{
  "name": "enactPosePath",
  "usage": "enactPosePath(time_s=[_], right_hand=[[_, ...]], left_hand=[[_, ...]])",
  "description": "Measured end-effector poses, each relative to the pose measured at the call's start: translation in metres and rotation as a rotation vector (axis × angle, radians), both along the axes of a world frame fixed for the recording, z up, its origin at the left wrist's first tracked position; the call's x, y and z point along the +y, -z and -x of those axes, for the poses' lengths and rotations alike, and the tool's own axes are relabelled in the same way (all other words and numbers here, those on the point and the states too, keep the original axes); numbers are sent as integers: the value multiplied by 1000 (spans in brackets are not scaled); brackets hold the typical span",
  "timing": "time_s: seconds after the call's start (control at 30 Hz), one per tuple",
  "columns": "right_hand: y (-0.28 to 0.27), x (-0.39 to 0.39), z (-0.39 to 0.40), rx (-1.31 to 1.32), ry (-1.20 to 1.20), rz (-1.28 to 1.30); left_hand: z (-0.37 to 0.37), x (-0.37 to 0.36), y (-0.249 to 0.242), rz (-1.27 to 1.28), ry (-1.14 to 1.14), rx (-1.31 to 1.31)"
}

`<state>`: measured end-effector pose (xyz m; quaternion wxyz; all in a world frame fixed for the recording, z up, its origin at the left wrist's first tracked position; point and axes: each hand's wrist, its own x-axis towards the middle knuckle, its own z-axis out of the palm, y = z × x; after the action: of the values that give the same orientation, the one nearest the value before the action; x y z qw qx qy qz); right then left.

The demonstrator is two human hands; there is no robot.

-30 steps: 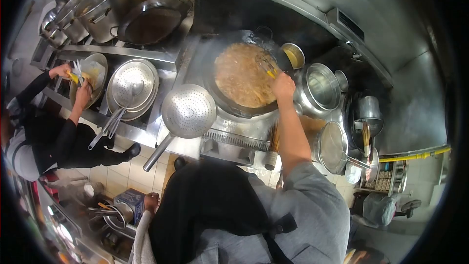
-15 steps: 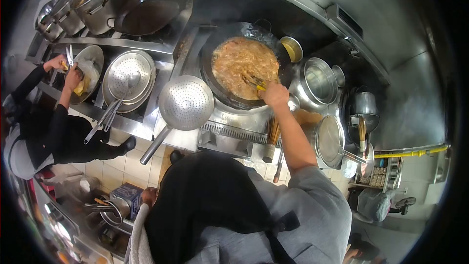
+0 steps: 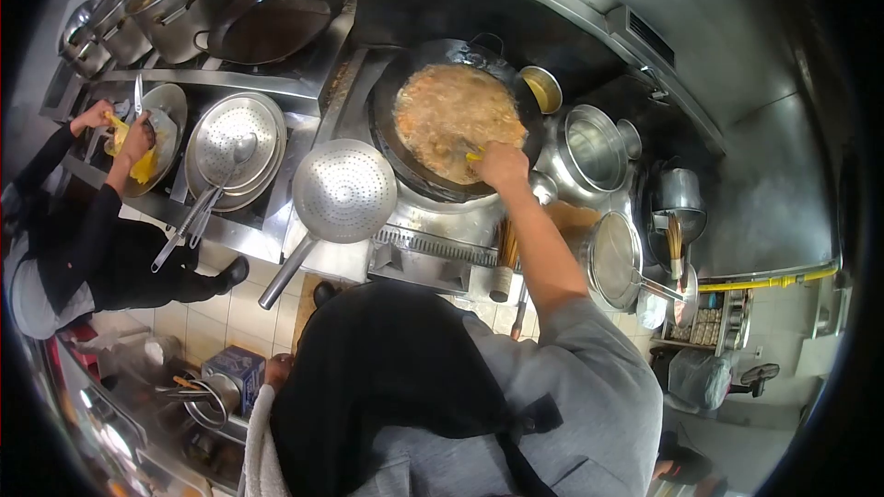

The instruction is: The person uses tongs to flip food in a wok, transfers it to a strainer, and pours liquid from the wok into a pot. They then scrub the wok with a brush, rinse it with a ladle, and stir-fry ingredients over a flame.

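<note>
My right hand [image 3: 504,167] is closed on a yellow-handled utensil [image 3: 473,156] at the near right edge of a large dark wok [image 3: 387,124]. The utensil's far end is in the bubbling brown food [image 3: 456,110] that fills the wok. My left hand [image 3: 279,369] hangs low at my left side, beside a blue box [image 3: 241,370]; its fingers are mostly hidden. Left of the wok lies a large perforated ladle [image 3: 344,190], its handle toward me.
At the left a co-worker [image 3: 87,258] holds scissors and something yellow over a bowl [image 3: 169,110]. Strainers [image 3: 238,143] lie between us. Metal pots [image 3: 594,147], a mesh sieve [image 3: 614,260] and a bamboo brush [image 3: 505,262] are to the right.
My right hand has shifted slightly left and up, with the utensil lower in the food. The co-worker's hands have moved, and the yellow item shows more.
</note>
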<state>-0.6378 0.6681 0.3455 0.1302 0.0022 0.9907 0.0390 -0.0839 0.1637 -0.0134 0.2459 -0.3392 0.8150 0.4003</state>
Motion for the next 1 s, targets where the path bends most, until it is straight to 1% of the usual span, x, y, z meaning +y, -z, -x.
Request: enactPosePath(time_s=[0.1,0.23,0.3,0.33,0.37,0.4,0.43,0.5,0.53,0.6,0.63,0.7,0.73,0.8,0.83,0.9,0.93,1.0], right_hand=[[29,3,20,59,117,60],[16,-8,19,40,97,74],[26,-3,27,33,145,70],[48,3,37,31,146,70],[75,8,49,53,149,66],[68,1,47,76,152,63],[59,0,44,78,153,63],[32,-6,30,9,79,70],[34,-2,27,9,71,69],[38,17,22,103,-58,57],[27,20,11,143,-61,117],[-6,18,-13,135,-33,143],[-16,17,-22,136,0,170],[-16,25,-29,137,17,171],[-18,26,-32,138,37,174],[-26,27,-37,137,53,157],[-29,27,-39,138,69,143],[-19,32,-35,135,51,158]], left_hand=[[8,6,-20,9,59,-6],[9,0,-16,-41,-20,-13],[4,-2,-9,54,108,74],[2,-2,-13,53,109,71],[1,-4,-18,83,157,164],[5,-5,-21,114,206,258],[10,-5,-24,114,206,260],[20,-2,-27,-205,-162,129],[24,3,-30,-206,-170,130],[26,13,-32,-371,-553,48],[23,12,-30,-372,-560,44],[20,5,-26,-248,-201,178],[20,5,-28,-249,-203,176],[22,7,-30,-95,-10,124],[20,10,-27,-98,-10,122],[15,14,-20,5,-110,75],[22,17,-33,5,-109,75],[43,26,-75,-18,-108,-55]])
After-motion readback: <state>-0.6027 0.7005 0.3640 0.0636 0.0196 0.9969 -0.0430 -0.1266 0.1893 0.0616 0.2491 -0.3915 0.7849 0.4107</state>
